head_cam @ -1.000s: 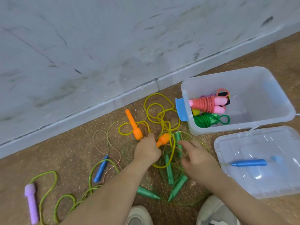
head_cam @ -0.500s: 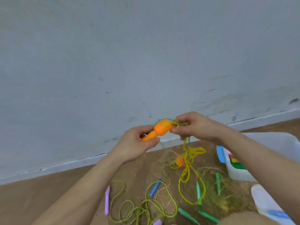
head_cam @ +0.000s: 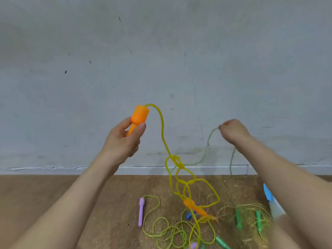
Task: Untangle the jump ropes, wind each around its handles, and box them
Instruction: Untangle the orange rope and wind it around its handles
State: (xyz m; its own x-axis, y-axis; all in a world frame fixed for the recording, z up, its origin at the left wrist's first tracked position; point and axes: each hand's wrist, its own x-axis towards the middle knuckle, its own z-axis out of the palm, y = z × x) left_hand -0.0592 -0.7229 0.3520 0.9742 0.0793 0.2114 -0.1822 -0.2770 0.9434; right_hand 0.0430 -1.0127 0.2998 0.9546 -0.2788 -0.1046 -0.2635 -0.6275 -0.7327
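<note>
Early-to-mid stage, by my read. The left hand (head_cam: 124, 141) is curled round one orange handle (head_cam: 139, 115), thumb & fingers on its thin end, and holds it up in front of the wall (head_cam: 161, 51). The yellow rope (head_cam: 162, 133) runs from the handle top down thru two knots (head_cam: 177, 161) to the 2nd handle (head_cam: 195, 207), which hangs low. Can't tell if it touches the floor (head_cam: 36, 186). The right hand (head_cam: 233, 132) is raised well apart to the right. Its fingers are closed in a pinch on a thin green cord (head_cam: 209, 141) that slants down-left into the upper knot.

Done: one rope is up off the pile w/ a handle in hand. Left: free the green cord, undo both knots, wind, box, then same for every other rope. Nothing in view is wound.

Around, on the floor:
- A purple handle (head_cam: 141, 211) lies near centre w/ loose lime rope (head_cam: 168, 229) in loops.
- A blue handle (head_cam: 188, 215) is mostly hidden behind the 2nd handle.
- Green handles (head_cam: 238, 218) lie to the right amid fine gold-ish cord.
- Only a corner of the box (head_cam: 275, 210) shows at the right edge, w/ a blue latch (head_cam: 267, 192). Contents not visible, so no telling what's packed.

In the way: the green cord is caught in the yellow knot, so pulling either prob. tightens it. The low handle also sits among the lime loops & may drag them along.
</note>
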